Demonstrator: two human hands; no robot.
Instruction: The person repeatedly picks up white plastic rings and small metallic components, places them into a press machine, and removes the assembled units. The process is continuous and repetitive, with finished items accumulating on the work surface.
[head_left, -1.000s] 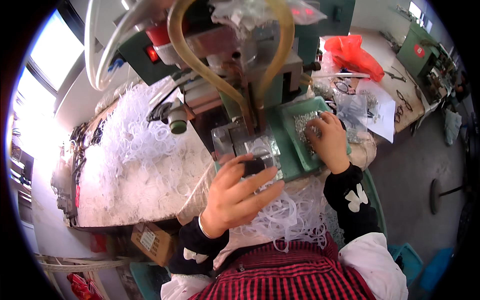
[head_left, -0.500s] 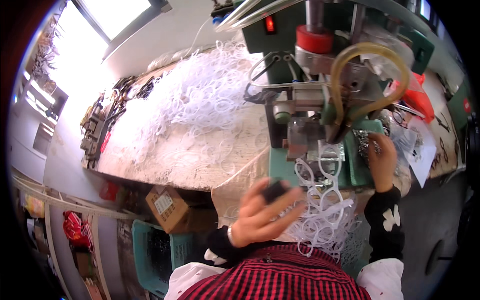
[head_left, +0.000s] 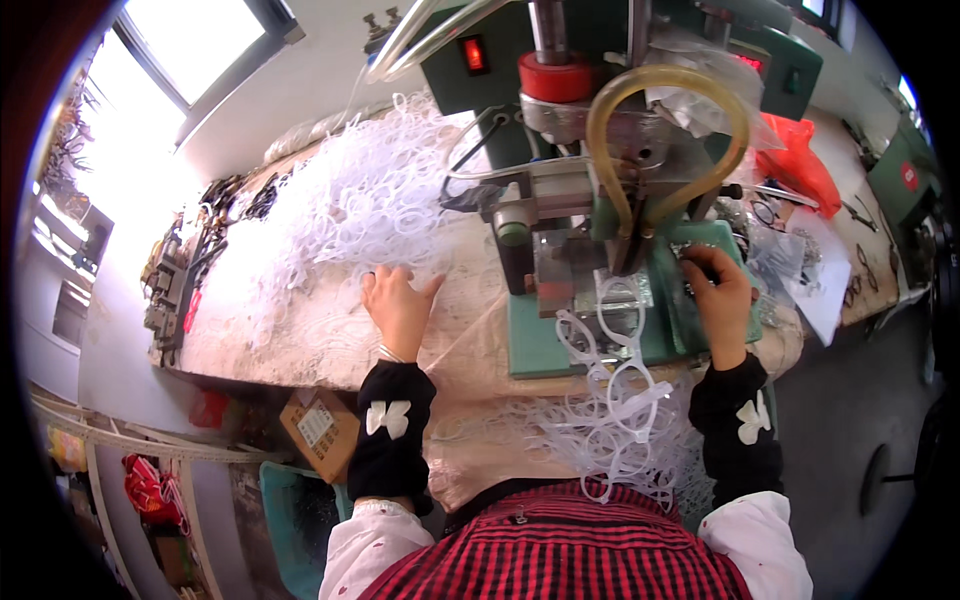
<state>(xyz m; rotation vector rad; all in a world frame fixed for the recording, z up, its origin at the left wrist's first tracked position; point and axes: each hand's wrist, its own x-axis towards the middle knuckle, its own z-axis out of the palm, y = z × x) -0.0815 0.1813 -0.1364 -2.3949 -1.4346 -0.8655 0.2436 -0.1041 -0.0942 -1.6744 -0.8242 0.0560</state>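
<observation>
From the head view I take the green press (head_left: 640,150) as my landmark. Left of it, my left hand (head_left: 398,310) is palm-down over the surface (head_left: 290,335), fingers spread and thumb well apart, gripping nothing that I can see. It is just beside the near edge of the heap of clear plastic eyeglass frames (head_left: 370,195); I cannot tell whether it touches. Right of the press, my right hand (head_left: 725,300) is curled, fingertips down in the green tray (head_left: 682,325); whether they pinch anything is hidden. More clear eyeglass frames (head_left: 641,402) trail from the press's front.
</observation>
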